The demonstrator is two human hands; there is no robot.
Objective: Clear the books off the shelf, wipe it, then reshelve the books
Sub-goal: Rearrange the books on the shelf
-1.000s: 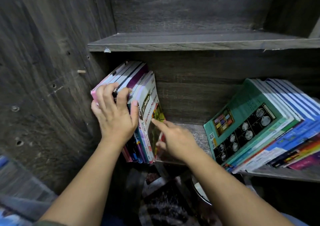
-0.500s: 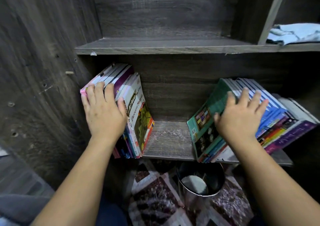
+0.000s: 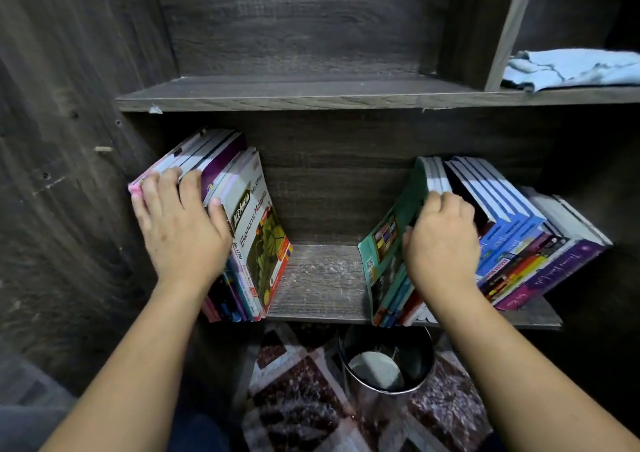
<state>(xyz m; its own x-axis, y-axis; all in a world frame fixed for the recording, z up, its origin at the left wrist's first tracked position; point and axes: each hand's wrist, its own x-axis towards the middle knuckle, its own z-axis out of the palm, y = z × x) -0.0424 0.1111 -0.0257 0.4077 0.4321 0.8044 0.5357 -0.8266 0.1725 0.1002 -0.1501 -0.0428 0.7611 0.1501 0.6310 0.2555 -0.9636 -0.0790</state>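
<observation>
On the dark wooden shelf (image 3: 318,278) stand two groups of books. The left group (image 3: 252,233) leans against the left wall, with a white "Ekonomi Malaysia" book outermost. My left hand (image 3: 176,230) lies flat on its spines and tops, fingers straight. The right group (image 3: 512,240) leans right. Its front few, led by a green-covered book (image 3: 384,244), are tipped upright and parted from the blue-and-white ones behind. My right hand (image 3: 440,244) curls its fingers over the top edges of those front books, gripping them.
A light blue cloth (image 3: 571,69) lies on the upper shelf at the right, beyond a vertical divider (image 3: 505,29). Below the shelf a round metal bin (image 3: 388,361) stands on a patterned floor mat (image 3: 311,399). The upper shelf board (image 3: 294,97) overhangs the books.
My right hand went from the left group across to the right group, first flat on it, now hooked over the front green books, which have tipped upright. My left hand stayed.
</observation>
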